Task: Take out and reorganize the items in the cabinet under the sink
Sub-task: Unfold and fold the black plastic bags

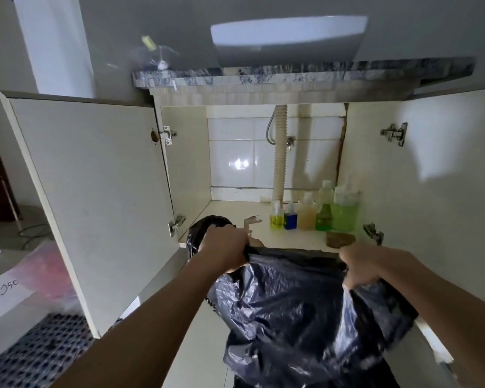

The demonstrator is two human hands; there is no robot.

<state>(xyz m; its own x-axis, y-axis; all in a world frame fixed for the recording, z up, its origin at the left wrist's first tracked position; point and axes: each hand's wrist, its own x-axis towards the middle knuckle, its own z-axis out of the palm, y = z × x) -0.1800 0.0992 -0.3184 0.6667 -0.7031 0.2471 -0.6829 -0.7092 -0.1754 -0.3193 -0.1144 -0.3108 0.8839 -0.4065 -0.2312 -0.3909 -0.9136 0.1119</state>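
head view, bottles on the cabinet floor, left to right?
Yellow-liquid bottle → blue bottle → amber-liquid bottle → tall green-liquid bottle → wide pale-green bottle. All stand right of the corrugated drain hose.

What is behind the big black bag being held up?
Behind the black bag, on the cabinet floor, stand five bottles of coloured liquid and a brown lump. The bag hides the floor's front edge; its contents cannot be seen.

Black bag [300, 309], green bottles [345, 208]
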